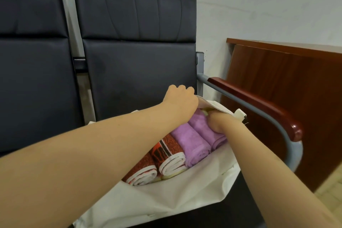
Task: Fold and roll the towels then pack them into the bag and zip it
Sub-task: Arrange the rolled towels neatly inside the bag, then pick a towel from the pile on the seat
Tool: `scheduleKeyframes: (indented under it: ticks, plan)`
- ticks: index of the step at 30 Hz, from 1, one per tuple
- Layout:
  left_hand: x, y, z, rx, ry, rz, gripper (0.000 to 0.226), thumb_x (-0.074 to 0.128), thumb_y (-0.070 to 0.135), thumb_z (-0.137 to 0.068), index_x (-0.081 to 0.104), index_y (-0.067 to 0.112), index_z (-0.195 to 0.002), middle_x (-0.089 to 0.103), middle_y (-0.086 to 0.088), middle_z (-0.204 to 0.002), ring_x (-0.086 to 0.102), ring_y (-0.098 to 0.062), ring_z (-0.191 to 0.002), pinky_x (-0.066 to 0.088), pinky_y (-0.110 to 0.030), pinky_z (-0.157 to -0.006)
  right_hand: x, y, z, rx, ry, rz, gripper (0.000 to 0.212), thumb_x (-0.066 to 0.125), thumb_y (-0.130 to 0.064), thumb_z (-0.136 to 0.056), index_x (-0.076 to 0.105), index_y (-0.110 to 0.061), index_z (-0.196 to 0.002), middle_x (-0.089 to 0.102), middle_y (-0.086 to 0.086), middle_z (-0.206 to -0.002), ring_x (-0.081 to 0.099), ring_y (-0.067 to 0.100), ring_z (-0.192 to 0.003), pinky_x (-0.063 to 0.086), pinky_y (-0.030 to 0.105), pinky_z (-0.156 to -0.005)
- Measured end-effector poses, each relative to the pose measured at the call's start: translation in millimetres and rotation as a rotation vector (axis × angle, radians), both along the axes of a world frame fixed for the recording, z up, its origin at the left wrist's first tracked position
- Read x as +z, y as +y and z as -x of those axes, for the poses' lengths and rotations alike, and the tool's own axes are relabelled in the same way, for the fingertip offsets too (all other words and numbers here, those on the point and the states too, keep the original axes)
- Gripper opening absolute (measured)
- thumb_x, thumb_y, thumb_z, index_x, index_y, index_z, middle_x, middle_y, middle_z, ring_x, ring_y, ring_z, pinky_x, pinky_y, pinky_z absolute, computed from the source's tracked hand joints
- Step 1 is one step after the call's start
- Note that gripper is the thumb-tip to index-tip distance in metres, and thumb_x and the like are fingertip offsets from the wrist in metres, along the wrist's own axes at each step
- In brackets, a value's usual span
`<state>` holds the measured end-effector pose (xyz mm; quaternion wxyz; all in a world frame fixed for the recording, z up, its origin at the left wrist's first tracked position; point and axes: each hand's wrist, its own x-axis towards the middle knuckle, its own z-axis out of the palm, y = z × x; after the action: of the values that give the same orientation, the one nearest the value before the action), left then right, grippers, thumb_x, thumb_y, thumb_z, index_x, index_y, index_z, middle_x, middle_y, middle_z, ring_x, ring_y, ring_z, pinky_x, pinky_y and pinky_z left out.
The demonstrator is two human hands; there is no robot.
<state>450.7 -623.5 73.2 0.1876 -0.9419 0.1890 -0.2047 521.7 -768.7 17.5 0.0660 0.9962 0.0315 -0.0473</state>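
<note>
1 purple towel (207, 132) in R grip (219, 122)

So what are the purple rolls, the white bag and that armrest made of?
Purple rolls: probably terry cloth, fuzzy matte nap. White bag: thin matte fabric, perhaps non-woven; it creases crisply. Armrest: glossy reddish wood or wood-look top, highlights showing, on a grey tube, likely painted metal.

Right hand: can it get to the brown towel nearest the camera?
Probably yes. The bag lies open, and that brown towel shows its top and end uncovered. The right hand rests on the far purple towel and could pass over the rolls between; the left arm covers only part of it.
</note>
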Motion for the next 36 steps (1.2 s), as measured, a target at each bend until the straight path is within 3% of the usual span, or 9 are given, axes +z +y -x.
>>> scheduleKeyframes:
  ticks: [3, 5, 7, 9, 13, 16, 23, 30, 36]
  plan:
    - [1.8, 5.1, -0.8, 0.023, 0.013, 0.066, 0.029, 0.048, 0.012, -0.093, 0.052, 0.013, -0.121, 0.043, -0.006, -0.117, 0.049, -0.023, -0.101, 0.031, -0.033, -0.07, -10.5, 15.3, 8.2, -0.028, -0.118, -0.019, 0.046, 0.046, -0.032, -0.096, 0.045, -0.013, -0.137, 0.048, 0.01, -0.14, 0.045, 0.03, -0.129, 0.036, 0.042, -0.109]
    - [3.0, 6.9, -0.6, 0.031, 0.038, 0.109, 0.029, 0.049, 0.013, -0.092, 0.053, 0.013, -0.121, 0.041, -0.007, -0.118, 0.049, -0.023, -0.101, 0.032, -0.033, -0.07, -25.9, 26.6, 21.5, 0.004, -0.21, -0.126, 0.068, 0.025, -0.055, -0.095, 0.036, -0.01, -0.145, 0.038, 0.014, -0.149, 0.035, 0.032, -0.137, 0.025, 0.046, -0.115]
    - [5.2, 6.8, 1.3, 0.027, 0.047, 0.114, 0.028, 0.051, 0.014, -0.093, 0.054, 0.014, -0.12, 0.04, -0.006, -0.118, 0.046, -0.021, -0.095, 0.032, -0.032, -0.069, -36.7, 32.9, 34.0, -0.052, -0.114, -0.186, 0.088, 0.012, -0.07, -0.091, 0.016, -0.007, -0.153, 0.018, 0.017, -0.158, 0.019, 0.032, -0.146, 0.01, 0.047, -0.119]
    - [5.7, 7.2, 4.6, 0.013, 0.065, 0.101, 0.028, 0.051, 0.016, -0.093, 0.054, 0.014, -0.121, 0.039, -0.006, -0.118, 0.042, -0.02, -0.088, 0.033, -0.032, -0.067, -33.4, 30.2, 36.4, -0.103, -0.085, -0.197, 0.094, 0.015, -0.075, -0.086, 0.013, -0.009, -0.153, 0.017, 0.016, -0.159, 0.019, 0.033, -0.145, 0.011, 0.048, -0.12]
    - [3.2, 18.8, 14.7, -0.042, 0.09, 0.06, 0.032, 0.05, 0.02, -0.092, 0.053, 0.016, -0.124, 0.04, -0.006, -0.122, 0.047, -0.021, -0.095, 0.034, -0.034, -0.065, 14.0, 55.4, 65.3, 0.056, -0.022, -0.208, 0.054, 0.046, -0.034, -0.1, 0.033, -0.012, -0.147, 0.036, 0.014, -0.151, 0.032, 0.032, -0.139, 0.029, 0.044, -0.113]
    - [6.5, 36.2, 33.0, -0.092, 0.111, 0.05, 0.039, 0.053, 0.024, -0.088, 0.049, 0.019, -0.127, 0.043, -0.003, -0.127, 0.05, -0.021, -0.103, 0.044, -0.035, -0.077, 38.1, 85.7, 99.8, 0.162, -0.067, -0.227, 0.049, 0.05, -0.02, -0.099, 0.036, -0.006, -0.144, 0.041, 0.015, -0.147, 0.039, 0.031, -0.134, 0.032, 0.039, -0.108]
    - [26.8, 107.6, 109.2, -0.072, 0.031, 0.161, 0.04, 0.052, 0.023, -0.085, 0.042, 0.019, -0.124, 0.055, 0.002, -0.115, 0.057, -0.02, -0.102, 0.038, -0.031, -0.072, 86.1, 148.4, 170.3, 0.257, -0.04, -0.014, 0.038, 0.051, -0.024, -0.098, 0.05, -0.016, -0.135, 0.052, 0.002, -0.137, 0.05, 0.024, -0.127, 0.04, 0.034, -0.102]
    - [10.4, 239.5, 210.9, 0.236, 0.052, 0.231, 0.035, 0.05, 0.019, -0.089, 0.04, 0.015, -0.122, 0.054, -0.002, -0.113, 0.059, -0.022, -0.094, 0.046, -0.035, -0.071, 71.0, 287.5, 244.6, 0.61, -0.13, -0.02, 0.026, 0.05, -0.02, -0.097, 0.058, -0.015, -0.121, 0.06, 0.003, -0.12, 0.059, 0.023, -0.109, 0.046, 0.034, -0.086]
    - [-42.5, 376.1, 302.4, 0.569, 0.142, 0.38, 0.037, 0.054, 0.017, -0.089, 0.041, 0.012, -0.124, 0.053, -0.006, -0.115, 0.059, -0.025, -0.095, 0.045, -0.036, -0.071, 16.6, 439.2, 313.1, 0.836, -0.008, -0.156, 0.027, 0.052, -0.025, -0.094, 0.057, -0.013, -0.118, 0.062, 0.005, -0.109, 0.061, 0.021, -0.094, 0.048, 0.033, -0.073]
